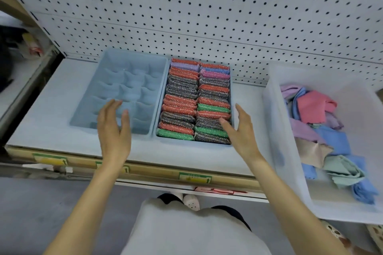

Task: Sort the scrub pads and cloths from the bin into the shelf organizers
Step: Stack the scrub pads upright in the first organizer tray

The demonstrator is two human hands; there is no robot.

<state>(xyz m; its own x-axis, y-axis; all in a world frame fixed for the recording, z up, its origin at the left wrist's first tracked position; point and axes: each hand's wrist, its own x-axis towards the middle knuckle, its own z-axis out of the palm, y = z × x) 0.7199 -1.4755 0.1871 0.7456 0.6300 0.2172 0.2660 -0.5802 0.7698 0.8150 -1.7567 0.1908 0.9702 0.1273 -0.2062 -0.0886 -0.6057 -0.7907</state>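
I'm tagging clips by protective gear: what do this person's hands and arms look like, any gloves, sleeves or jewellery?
No gloves: the left hand and right hand are bare, with no ring, watch or bracelet visible. The left forearm and right forearm are bare too; no sleeve shows in view. A light-coloured top shows at the bottom.

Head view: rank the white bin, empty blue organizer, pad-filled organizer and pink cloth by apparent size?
1. White bin, though nearer the camera.
2. Empty blue organizer and pad-filled organizer look alike; unranked.
3. Pink cloth.
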